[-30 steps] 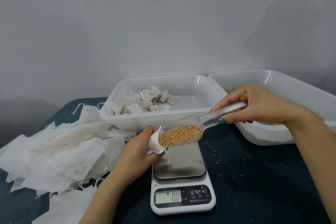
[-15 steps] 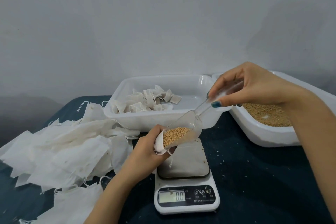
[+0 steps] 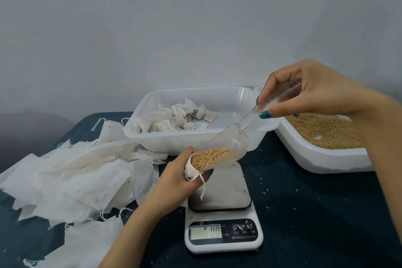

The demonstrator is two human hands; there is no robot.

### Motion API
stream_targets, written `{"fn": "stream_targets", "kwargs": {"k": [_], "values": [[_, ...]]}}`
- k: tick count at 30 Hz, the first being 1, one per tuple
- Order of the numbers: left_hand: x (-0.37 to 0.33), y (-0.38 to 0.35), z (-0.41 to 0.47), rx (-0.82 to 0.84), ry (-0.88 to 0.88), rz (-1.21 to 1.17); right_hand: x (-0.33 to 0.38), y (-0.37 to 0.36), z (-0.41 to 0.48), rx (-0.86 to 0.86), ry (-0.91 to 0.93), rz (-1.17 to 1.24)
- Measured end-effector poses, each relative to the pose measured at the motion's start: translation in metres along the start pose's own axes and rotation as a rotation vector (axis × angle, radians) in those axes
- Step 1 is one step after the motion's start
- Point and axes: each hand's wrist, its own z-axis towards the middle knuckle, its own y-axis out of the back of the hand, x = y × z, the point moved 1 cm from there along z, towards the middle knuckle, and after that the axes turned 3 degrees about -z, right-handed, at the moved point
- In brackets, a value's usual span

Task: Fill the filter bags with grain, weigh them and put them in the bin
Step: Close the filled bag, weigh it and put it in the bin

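While the right hand (image 3: pixel 309 93) tips a clear plastic scoop (image 3: pixel 236 139) steeply downward, its fingers (image 3: pixel 269 87) and thumb curled tight round the handle, the scoop's mouth rests in the open top of a small white filter bag (image 3: pixel 191 171). The left hand (image 3: pixel 174 178) grips that bag, wrapped round it from below, and holds it up over the rear left corner of the scale (image 3: pixel 221 243). Tan grain (image 3: pixel 211 156) lies heaped in the low end of the scoop, right at the bag's mouth. A thin drawstring (image 3: pixel 203 189) hangs from the bag over the scale's steel platform.

The scale stands near the front edge of the worktop (image 3: pixel 315 213), about midway along it, and its display (image 3: pixel 205 232) reads 0.0. Behind it, toward the rear edge, sits a white bin (image 3: pixel 195 140) with a cluster of small filled bags (image 3: pixel 180 119) in its left half. Just beside the bin, at the rear right corner, a second white tray (image 3: pixel 322 160) holds a bed of loose grain. Along the left edge of the worktop sprawls a pile of flat empty bags (image 3: pixel 76 169) with trailing strings. A few stray grains dot the dark cloth around the scale.
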Motion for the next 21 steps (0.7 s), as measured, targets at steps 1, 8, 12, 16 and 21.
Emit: {"fn": "stream_targets", "kwargs": {"k": [1, 8, 12, 16, 21], "values": [[0.000, 0.000, 0.000, 0.002, 0.002, 0.000, 0.000, 0.001, -0.001, -0.005, 0.000, 0.000], [-0.003, 0.000, -0.001, 0.011, 0.025, -0.018, -0.003, 0.005, -0.006, -0.026, 0.001, -0.006], [-0.005, 0.001, -0.001, -0.014, 0.022, -0.037, -0.013, 0.002, -0.011, -0.067, 0.001, 0.022], [-0.011, 0.002, -0.002, -0.038, -0.006, -0.081, -0.037, -0.008, -0.026, -0.141, -0.028, 0.126], [-0.015, 0.005, -0.002, -0.083, 0.003, -0.175, -0.075, -0.032, -0.049, -0.314, -0.070, 0.250]]}}
